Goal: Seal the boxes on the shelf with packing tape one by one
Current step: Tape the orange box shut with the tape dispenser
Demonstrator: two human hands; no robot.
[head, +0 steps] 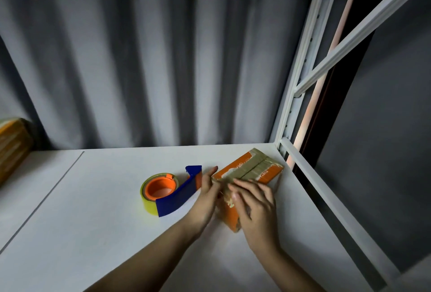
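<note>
An orange box (247, 182), banded with brownish tape, lay on the white shelf (93, 210) near its right rear corner. The left hand (207, 195) rested against the box's left side with straight fingers; the right hand (255, 205) pressed flat, fingers spread, on its near top. Just left stood a tape dispenser (169, 190), blue-handled with an orange core. Another taped box (12, 147) sat at far left. Grey curtain (140, 53) hung behind.
</note>
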